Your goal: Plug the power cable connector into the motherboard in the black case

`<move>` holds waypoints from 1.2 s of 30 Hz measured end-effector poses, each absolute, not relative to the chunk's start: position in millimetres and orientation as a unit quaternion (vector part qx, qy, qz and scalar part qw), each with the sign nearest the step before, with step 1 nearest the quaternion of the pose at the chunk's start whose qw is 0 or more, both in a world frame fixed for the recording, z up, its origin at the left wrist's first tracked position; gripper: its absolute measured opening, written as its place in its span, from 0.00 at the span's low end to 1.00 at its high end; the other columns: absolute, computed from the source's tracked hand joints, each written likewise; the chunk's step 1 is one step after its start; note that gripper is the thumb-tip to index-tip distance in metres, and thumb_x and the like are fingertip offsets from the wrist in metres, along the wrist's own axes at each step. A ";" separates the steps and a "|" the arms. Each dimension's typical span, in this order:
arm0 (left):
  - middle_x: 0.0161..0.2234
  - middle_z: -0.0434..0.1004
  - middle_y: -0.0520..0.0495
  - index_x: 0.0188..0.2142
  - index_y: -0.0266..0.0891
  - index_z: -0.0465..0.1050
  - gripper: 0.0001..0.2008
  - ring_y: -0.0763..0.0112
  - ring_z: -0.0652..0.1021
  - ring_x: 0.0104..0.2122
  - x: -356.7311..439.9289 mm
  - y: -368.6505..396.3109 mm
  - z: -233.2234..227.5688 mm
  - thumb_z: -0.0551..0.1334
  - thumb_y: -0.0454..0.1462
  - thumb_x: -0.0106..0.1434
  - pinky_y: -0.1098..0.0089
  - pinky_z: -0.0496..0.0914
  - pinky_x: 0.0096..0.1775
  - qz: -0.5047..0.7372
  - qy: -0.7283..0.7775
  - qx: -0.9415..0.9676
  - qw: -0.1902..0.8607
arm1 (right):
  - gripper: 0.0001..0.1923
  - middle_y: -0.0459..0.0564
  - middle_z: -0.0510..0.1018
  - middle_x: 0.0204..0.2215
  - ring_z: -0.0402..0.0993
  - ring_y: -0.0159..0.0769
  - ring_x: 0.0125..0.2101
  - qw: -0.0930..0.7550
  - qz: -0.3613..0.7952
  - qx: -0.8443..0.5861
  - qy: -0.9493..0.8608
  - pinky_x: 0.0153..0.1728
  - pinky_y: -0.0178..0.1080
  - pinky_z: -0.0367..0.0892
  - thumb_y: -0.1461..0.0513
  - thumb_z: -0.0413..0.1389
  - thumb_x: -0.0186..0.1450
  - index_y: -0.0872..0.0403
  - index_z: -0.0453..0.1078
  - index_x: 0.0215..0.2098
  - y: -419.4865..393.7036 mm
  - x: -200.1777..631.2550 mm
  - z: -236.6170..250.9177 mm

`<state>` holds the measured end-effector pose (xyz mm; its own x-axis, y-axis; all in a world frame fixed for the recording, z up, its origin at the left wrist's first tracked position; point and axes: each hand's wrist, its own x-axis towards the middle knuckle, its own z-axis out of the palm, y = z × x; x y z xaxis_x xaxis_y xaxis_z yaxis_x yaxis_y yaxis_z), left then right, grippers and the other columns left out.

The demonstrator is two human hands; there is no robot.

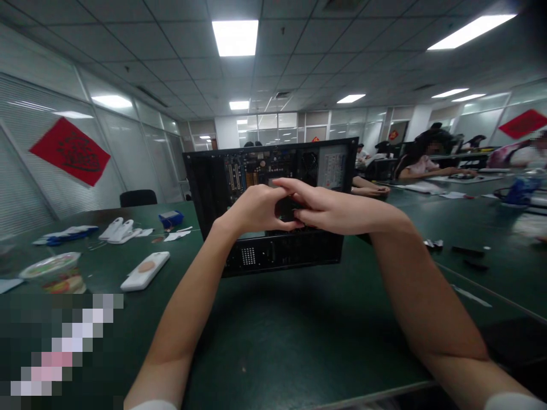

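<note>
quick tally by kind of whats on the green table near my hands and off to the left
Open computer case: 1, both hands at it, left hand and right hand
White phone: 1
Lidded food bowl: 1
Small blue box: 1
White handset-like items: 2, as far as can be told
Blue and white item at far left: 1
Total: 7

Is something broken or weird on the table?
The black computer case stands with its side panel off, so the circuit boards inside show. Both hands, left hand and right hand, meet at that opening. Nothing looks spilled or visibly broken.
</note>
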<state>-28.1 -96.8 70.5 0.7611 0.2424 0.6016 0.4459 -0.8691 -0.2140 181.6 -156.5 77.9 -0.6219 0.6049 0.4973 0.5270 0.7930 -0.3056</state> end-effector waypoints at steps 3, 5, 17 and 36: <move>0.37 0.83 0.42 0.46 0.36 0.78 0.22 0.59 0.82 0.37 -27.2 -87.4 65.9 0.72 0.49 0.58 0.65 0.74 0.39 -0.294 -0.192 -0.926 0.139 | 0.36 0.50 0.73 0.63 0.72 0.48 0.61 0.305 0.080 -0.315 -0.895 0.62 0.52 0.68 0.63 0.57 0.65 0.45 0.58 0.70 -145.6 183.3 74.9; 0.41 0.84 0.40 0.46 0.35 0.78 0.23 0.58 0.82 0.40 -25.6 -75.5 59.6 0.72 0.49 0.58 0.64 0.74 0.42 -0.294 -0.190 -0.931 0.101 | 0.35 0.50 0.73 0.63 0.73 0.49 0.60 0.303 0.094 -0.322 -0.892 0.61 0.52 0.69 0.63 0.58 0.64 0.45 0.59 0.69 -130.8 184.0 69.4; 0.50 0.82 0.38 0.51 0.36 0.79 0.26 0.49 0.81 0.50 -27.3 9.0 -5.0 0.70 0.50 0.59 0.62 0.74 0.49 -0.235 -0.323 -0.917 -0.005 | 0.31 0.58 0.75 0.61 0.71 0.52 0.60 0.303 0.163 -0.399 -0.850 0.64 0.49 0.64 0.68 0.57 0.58 0.56 0.67 0.61 -26.7 154.6 8.3; 0.53 0.81 0.36 0.55 0.35 0.77 0.25 0.51 0.81 0.50 -23.9 12.1 -11.6 0.66 0.45 0.61 0.65 0.73 0.49 -0.076 -0.355 -0.932 -0.004 | 0.30 0.62 0.71 0.64 0.64 0.49 0.65 0.250 0.249 -0.364 -0.862 0.70 0.50 0.53 0.66 0.55 0.60 0.59 0.63 0.62 -9.4 159.3 -28.4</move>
